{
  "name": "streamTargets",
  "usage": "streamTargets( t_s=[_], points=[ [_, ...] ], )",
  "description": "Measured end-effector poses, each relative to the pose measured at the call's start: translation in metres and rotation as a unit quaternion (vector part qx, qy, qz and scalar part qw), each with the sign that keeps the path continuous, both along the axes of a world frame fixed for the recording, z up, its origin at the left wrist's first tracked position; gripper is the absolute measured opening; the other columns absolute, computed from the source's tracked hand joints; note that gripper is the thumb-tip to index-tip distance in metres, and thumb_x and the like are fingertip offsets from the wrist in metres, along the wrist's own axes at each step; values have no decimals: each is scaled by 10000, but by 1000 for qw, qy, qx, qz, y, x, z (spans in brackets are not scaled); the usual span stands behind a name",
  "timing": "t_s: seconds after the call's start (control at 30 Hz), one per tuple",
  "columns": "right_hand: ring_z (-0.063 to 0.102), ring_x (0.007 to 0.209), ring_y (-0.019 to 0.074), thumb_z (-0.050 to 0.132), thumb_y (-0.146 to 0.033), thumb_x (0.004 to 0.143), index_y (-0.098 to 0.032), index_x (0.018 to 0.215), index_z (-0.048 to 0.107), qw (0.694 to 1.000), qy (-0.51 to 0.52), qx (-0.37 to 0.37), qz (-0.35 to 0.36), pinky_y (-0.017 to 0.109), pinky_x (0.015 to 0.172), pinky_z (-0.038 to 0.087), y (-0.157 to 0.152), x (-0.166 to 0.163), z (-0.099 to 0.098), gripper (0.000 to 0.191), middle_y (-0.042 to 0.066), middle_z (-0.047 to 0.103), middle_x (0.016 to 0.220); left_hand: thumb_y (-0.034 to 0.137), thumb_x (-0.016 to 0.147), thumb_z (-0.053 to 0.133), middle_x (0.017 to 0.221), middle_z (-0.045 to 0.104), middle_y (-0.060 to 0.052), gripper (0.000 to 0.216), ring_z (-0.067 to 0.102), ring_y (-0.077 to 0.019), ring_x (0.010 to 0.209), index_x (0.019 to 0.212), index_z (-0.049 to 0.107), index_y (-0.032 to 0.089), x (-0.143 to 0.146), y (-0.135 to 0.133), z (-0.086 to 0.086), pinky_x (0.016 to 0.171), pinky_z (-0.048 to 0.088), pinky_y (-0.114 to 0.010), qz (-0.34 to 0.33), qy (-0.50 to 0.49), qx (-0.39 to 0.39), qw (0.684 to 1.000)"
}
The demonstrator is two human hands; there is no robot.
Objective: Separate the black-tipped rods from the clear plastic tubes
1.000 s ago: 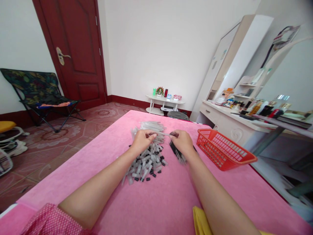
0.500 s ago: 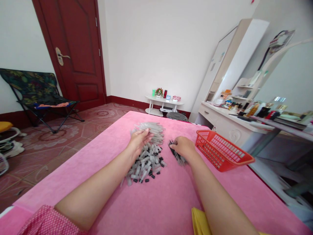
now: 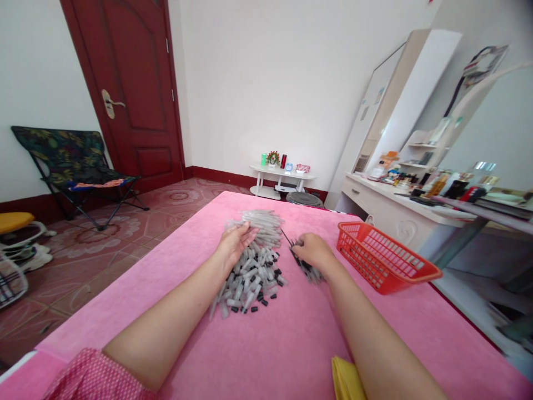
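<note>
A heap of small clear tubes with black caps [image 3: 254, 275] lies on the pink cloth [image 3: 291, 344]. Behind it is a pile of longer clear tubes [image 3: 260, 222]. My left hand [image 3: 235, 244] rests on the heaps, fingers stretched toward the long tubes, palm partly up. My right hand [image 3: 310, 250] is closed in a pinch on a thin black stick [image 3: 287, 239], above a bundle of black sticks [image 3: 306, 266] lying on the cloth.
A red plastic basket [image 3: 383, 258] stands just right of my right hand. A white dressing table [image 3: 400, 205] with bottles is at the right. On the floor to the left stand a folding chair [image 3: 70, 166] and a red door [image 3: 129, 89].
My hands, which met over the tubes a second ago, have parted. The left hand has opened onto the clear tubes; the right has drawn back to the black sticks and now pinches one.
</note>
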State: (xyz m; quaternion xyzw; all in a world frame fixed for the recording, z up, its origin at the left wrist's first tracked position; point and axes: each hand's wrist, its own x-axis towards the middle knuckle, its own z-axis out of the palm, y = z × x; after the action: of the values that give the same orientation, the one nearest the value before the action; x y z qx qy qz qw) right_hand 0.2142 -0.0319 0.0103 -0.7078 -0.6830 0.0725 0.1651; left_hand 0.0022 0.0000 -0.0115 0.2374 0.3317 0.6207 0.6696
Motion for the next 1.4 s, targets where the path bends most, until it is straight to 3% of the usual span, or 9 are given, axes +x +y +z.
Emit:
streamTargets(
  t_s=[0.07, 0.13, 0.27, 0.7, 0.9, 1.17, 1.3, 1.4],
  points=[
    [639, 601, 158, 518, -184, 680, -148, 692, 619, 986, 135, -15, 91, 233, 554, 455, -2, -7, 5, 108, 78, 689, 676, 77, 803, 558, 705, 676, -71, 53, 678, -145, 667, 759, 581, 95, -3, 2, 0, 606, 537, -203, 5, -4, -1, 1000],
    [615, 545, 129, 515, -171, 688, -148, 714, 595, 953, 255, -28, 159, 212, 527, 456, -4, -15, 8, 87, 41, 673, 629, 74, 807, 551, 705, 678, -75, 49, 678, -145, 662, 773, 583, 89, -5, 4, 0, 598, 539, -199, 12, -11, -3, 1000],
    [587, 504, 114, 531, -159, 684, -143, 701, 585, 917, 344, -28, 200, 212, 516, 467, -7, -23, 11, 58, 11, 644, 572, 58, 801, 549, 699, 676, -73, 49, 675, -142, 649, 786, 587, 84, -9, 6, 0, 588, 543, -194, 24, -29, -7, 999],
    [571, 489, 98, 527, -118, 670, -137, 685, 593, 917, 341, -46, 203, 190, 486, 453, -9, -21, 14, 70, 13, 652, 572, 60, 806, 541, 696, 672, -76, 65, 670, -130, 648, 772, 587, 89, -12, 10, -3, 587, 541, -180, 37, -59, -25, 997],
    [570, 495, 106, 535, -145, 658, -129, 690, 615, 922, 325, -42, 207, 201, 497, 453, -8, -17, 12, 88, 13, 643, 561, 113, 765, 612, 716, 674, -69, 35, 680, -162, 685, 794, 605, 96, -10, 4, -1, 597, 540, -215, 15, 21, 43, 999],
    [592, 599, 131, 565, -201, 683, -139, 744, 659, 937, 286, 97, 177, 226, 573, 455, -2, -11, 13, 128, 25, 665, 664, 88, 767, 591, 682, 675, -93, 25, 677, -161, 645, 743, 597, 82, -6, 4, -2, 595, 544, -222, 8, 23, 1, 1000],
    [613, 703, 151, 573, -204, 704, -192, 784, 682, 958, 202, 150, 138, 238, 631, 450, -4, -17, 14, 136, 21, 692, 769, 101, 758, 614, 698, 683, -116, 34, 679, -175, 650, 746, 606, 70, 5, -5, 0, 600, 553, -231, -44, 36, 7, 998],
    [615, 730, 154, 576, -261, 736, -200, 808, 678, 947, 215, 191, 146, 245, 667, 448, -8, -25, 17, 140, 19, 696, 803, 90, 762, 610, 714, 688, -121, 29, 681, -178, 669, 764, 615, 62, 15, -11, 4, 627, 559, -229, -82, 10, 8, 997]
  ],
)
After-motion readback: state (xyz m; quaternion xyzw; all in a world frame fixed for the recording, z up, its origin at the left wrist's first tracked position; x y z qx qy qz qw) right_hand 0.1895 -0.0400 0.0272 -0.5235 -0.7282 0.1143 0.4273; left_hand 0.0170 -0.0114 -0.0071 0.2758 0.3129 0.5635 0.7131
